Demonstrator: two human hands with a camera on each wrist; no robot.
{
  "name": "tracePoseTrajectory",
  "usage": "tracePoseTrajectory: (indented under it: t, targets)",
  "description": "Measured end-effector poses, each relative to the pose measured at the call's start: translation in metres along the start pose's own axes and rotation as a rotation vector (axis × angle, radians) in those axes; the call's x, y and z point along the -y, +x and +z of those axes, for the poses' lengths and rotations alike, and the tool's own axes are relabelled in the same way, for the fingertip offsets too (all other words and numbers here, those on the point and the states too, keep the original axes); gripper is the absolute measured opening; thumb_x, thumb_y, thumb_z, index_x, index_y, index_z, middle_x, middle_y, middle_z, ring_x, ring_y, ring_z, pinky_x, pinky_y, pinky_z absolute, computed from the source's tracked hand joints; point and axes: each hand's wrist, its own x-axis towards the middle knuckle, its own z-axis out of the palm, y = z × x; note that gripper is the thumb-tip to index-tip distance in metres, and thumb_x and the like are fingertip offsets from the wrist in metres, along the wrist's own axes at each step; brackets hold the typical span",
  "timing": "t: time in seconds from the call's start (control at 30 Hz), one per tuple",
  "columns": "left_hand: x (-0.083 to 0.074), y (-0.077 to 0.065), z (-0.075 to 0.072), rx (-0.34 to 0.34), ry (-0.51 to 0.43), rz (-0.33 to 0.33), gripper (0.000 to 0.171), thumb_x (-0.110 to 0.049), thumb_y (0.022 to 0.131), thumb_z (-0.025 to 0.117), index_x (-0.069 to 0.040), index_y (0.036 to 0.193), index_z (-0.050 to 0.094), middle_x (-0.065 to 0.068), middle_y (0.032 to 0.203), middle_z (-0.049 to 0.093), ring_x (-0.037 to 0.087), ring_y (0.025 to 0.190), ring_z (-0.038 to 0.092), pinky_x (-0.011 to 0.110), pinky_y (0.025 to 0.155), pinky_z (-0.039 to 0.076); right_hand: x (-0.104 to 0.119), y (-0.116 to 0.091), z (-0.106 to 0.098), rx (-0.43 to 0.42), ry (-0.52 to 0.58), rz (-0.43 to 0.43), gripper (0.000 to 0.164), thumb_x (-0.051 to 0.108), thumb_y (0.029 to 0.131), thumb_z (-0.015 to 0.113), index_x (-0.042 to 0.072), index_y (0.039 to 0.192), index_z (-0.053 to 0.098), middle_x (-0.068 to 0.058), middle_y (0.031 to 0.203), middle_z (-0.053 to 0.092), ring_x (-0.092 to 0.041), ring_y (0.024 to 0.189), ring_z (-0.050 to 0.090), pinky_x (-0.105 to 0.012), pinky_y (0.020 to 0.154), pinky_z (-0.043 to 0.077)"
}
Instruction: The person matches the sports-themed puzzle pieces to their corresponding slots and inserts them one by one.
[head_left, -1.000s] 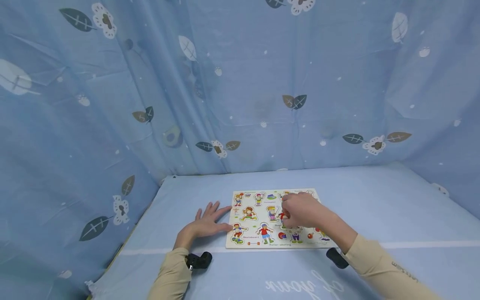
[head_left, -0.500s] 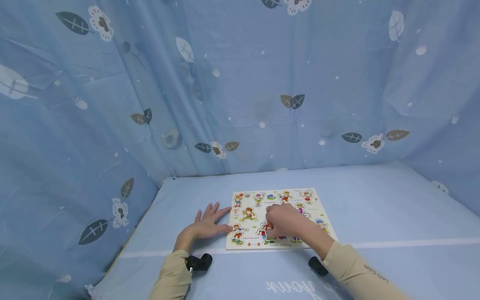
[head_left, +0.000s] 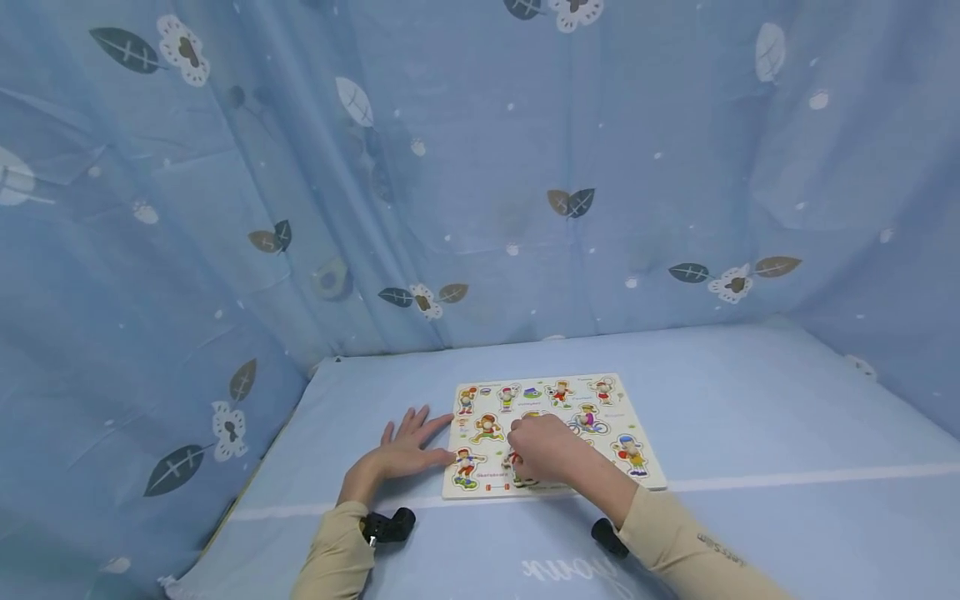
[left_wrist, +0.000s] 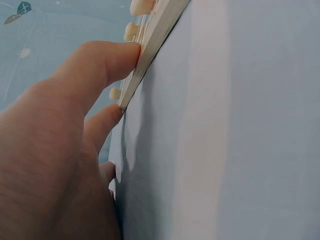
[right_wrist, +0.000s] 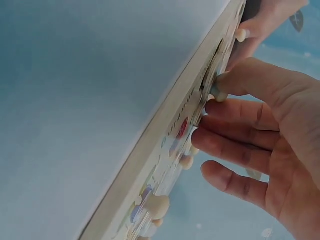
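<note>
A pale wooden knob puzzle board [head_left: 480, 487] with sports figures lies flat on the bed-like surface. My left hand [head_left: 401, 454] is beside its left edge, fingers spread and fairly straight; in the left wrist view the thumb [left_wrist: 117, 57] and a fingertip touch the board's side. Over the lower middle of the board, my right hand [head_left: 547, 450] pinches the knob of a puzzle piece [right_wrist: 218, 92] between thumb and index finger. Its other fingers are loosely bent close to the board. In the head view the hand covers most of that piece. A dark gap shows along the piece's edge.
Other knobbed pieces sit in the board, among them a skateboarder [head_left: 465, 468], a runner [head_left: 487, 428], a cyclist [head_left: 588, 419] and a ball player [head_left: 632, 455]. A light blue cloth [head_left: 750, 400] with a white stripe lies under the board. A patterned blue curtain [head_left: 480, 167] hangs behind.
My right hand has moved left and toward the near edge across the board, uncovering the figures on the right side. My left hand has kept its place at the board's left edge.
</note>
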Motion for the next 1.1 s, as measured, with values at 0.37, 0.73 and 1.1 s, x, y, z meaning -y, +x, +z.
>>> tracePoseTrajectory:
  t: [0.37, 0.73, 1.1]
  targets:
    - [0.002, 0.002, 0.001, 0.004, -0.028, 0.000, 0.078, -0.056, 0.086, 0.063, -0.025, 0.153, 0.039, 0.018, 0.164, 0.015, 0.043, 0.151, 0.002, 0.065, 0.117, -0.002, 0.003, 0.000, -0.001, 0.036, 0.037, -0.003, 0.018, 0.012, 0.084, 0.071, 0.014, 0.070, 0.058, 0.006, 0.069, 0.048, -0.009, 0.060, 0.037, -0.025, 0.052, 0.033]
    - [0.004, 0.002, 0.005, 0.002, -0.013, 0.003, 0.079, -0.058, 0.085, 0.063, -0.025, 0.153, 0.040, 0.018, 0.164, 0.016, 0.042, 0.151, 0.003, 0.065, 0.117, -0.001, 0.001, -0.008, 0.006, 0.004, 0.147, 0.029, 0.025, 0.016, 0.087, 0.074, 0.017, 0.069, 0.056, 0.009, 0.068, 0.045, -0.007, 0.062, 0.039, -0.023, 0.054, 0.034]
    - [0.004, 0.006, 0.010, -0.012, -0.026, -0.003, 0.078, -0.057, 0.084, 0.064, -0.025, 0.151, 0.042, 0.018, 0.164, 0.017, 0.042, 0.151, 0.004, 0.065, 0.118, -0.001, -0.014, -0.019, 0.001, 0.090, 0.325, 0.074, 0.005, 0.016, 0.088, 0.070, 0.017, 0.084, 0.073, 0.010, 0.086, 0.063, -0.006, 0.076, 0.057, -0.030, 0.069, 0.050]
